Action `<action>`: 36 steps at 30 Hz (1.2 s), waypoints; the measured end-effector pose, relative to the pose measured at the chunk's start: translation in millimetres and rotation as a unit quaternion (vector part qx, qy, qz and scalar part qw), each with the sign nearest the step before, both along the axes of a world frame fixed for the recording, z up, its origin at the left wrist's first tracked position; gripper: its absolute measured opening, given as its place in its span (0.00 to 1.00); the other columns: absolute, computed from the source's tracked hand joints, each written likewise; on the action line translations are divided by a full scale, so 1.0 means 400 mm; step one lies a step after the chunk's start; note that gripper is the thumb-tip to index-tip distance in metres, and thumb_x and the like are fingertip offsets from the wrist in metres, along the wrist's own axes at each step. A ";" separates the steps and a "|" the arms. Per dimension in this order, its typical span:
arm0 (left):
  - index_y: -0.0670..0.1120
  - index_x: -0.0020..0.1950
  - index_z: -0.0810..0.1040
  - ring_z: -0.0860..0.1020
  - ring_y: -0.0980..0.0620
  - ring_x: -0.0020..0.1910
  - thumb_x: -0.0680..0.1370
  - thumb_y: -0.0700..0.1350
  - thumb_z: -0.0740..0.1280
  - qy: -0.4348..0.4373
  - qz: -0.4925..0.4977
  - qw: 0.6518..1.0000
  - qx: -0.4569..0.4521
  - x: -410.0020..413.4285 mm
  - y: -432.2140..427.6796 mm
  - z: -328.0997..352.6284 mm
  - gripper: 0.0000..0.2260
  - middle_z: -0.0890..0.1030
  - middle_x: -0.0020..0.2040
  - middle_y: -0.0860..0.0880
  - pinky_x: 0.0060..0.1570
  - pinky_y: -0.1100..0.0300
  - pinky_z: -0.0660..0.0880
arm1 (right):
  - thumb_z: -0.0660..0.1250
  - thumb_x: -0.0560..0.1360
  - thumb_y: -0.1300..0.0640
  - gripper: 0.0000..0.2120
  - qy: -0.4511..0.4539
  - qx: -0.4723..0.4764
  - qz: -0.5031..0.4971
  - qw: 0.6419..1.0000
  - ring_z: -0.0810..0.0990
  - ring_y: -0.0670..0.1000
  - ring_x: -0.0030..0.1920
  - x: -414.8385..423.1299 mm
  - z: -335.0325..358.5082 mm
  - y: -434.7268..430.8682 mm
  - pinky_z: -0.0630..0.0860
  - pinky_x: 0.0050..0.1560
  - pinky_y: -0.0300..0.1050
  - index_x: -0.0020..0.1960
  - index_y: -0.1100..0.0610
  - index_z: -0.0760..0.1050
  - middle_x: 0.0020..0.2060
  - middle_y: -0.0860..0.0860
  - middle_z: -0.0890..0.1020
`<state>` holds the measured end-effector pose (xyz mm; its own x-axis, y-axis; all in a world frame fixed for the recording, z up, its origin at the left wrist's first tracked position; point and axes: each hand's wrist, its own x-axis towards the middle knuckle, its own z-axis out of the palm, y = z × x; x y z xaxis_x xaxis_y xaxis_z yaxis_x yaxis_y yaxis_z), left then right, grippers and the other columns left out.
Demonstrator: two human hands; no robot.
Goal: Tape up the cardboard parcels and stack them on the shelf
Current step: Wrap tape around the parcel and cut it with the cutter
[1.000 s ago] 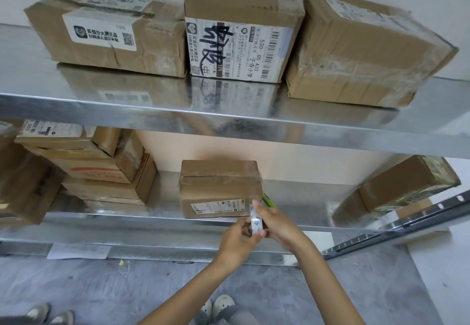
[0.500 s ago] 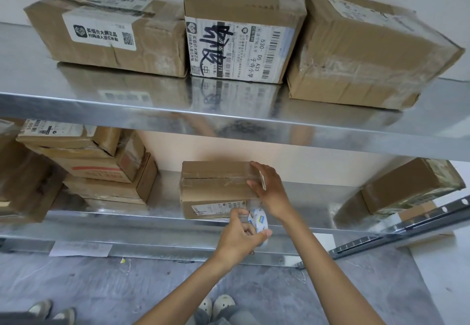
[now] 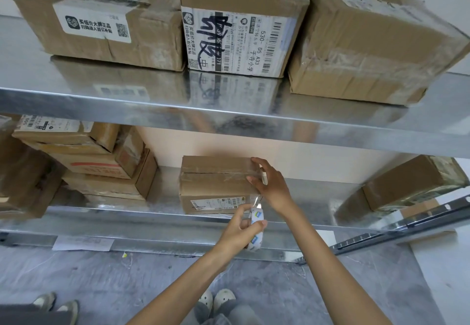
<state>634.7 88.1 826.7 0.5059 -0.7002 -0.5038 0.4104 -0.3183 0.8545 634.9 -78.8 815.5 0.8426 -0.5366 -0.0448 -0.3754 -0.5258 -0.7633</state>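
Note:
A small cardboard parcel (image 3: 216,184) stands on the lower metal shelf (image 3: 165,205), with a white label on its front. My right hand (image 3: 269,184) lies against the parcel's right end, fingers spread over the top corner and pressing clear tape there. A strip of clear tape runs down from that corner to the tape roll (image 3: 255,230), white with blue squares. My left hand (image 3: 241,230) grips the roll just below and in front of the shelf edge.
Three taped parcels (image 3: 244,24) line the upper shelf (image 3: 229,118). A stack of boxes (image 3: 96,162) fills the lower shelf's left, and one box (image 3: 409,184) lies at its right. A slotted metal rail (image 3: 407,225) juts out right. Another person's shoes (image 3: 56,307) are at the bottom left.
My right hand left the roll and rose to the parcel's right end, drawing tape with it. My left hand kept the roll and sank slightly.

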 end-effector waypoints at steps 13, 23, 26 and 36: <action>0.62 0.56 0.76 0.74 0.57 0.59 0.65 0.64 0.69 -0.110 0.038 0.993 -0.034 0.016 0.011 -0.011 0.21 0.73 0.60 0.53 0.59 0.57 0.73 | 0.61 0.79 0.60 0.09 -0.083 0.022 -0.194 0.977 0.80 0.51 0.50 -0.036 -0.056 -0.040 0.70 0.46 0.34 0.54 0.57 0.78 0.51 0.50 0.82; 0.48 0.62 0.75 0.79 0.61 0.44 0.81 0.45 0.63 -0.011 0.013 0.999 -0.042 0.017 0.018 -0.027 0.10 0.79 0.52 0.49 0.42 0.70 0.74 | 0.66 0.75 0.52 0.14 0.233 -0.118 -0.149 0.954 0.71 0.59 0.58 -0.054 -0.173 -0.037 0.69 0.52 0.50 0.54 0.61 0.74 0.54 0.58 0.75; 0.48 0.62 0.75 0.79 0.58 0.45 0.81 0.47 0.63 -0.004 0.000 1.000 -0.028 0.020 0.019 -0.027 0.10 0.79 0.52 0.49 0.42 0.70 0.73 | 0.64 0.77 0.51 0.13 0.240 -0.106 -0.146 0.954 0.71 0.59 0.58 -0.045 -0.176 -0.037 0.68 0.52 0.49 0.53 0.61 0.74 0.53 0.58 0.76; 0.55 0.49 0.78 0.79 0.54 0.46 0.66 0.67 0.65 0.054 -0.007 0.998 -0.024 0.027 0.020 -0.040 0.20 0.81 0.46 0.53 0.52 0.57 0.73 | 0.55 0.77 0.67 0.09 0.073 0.109 -0.227 0.965 0.73 0.56 0.33 -0.093 -0.126 -0.024 0.65 0.27 0.42 0.55 0.57 0.65 0.35 0.57 0.75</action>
<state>645.6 95.9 810.8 0.4406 -0.7313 -0.5207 0.4971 -0.2843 0.8198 597.7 -88.3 765.1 0.4996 -0.8126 -0.3000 -0.6415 -0.1144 -0.7585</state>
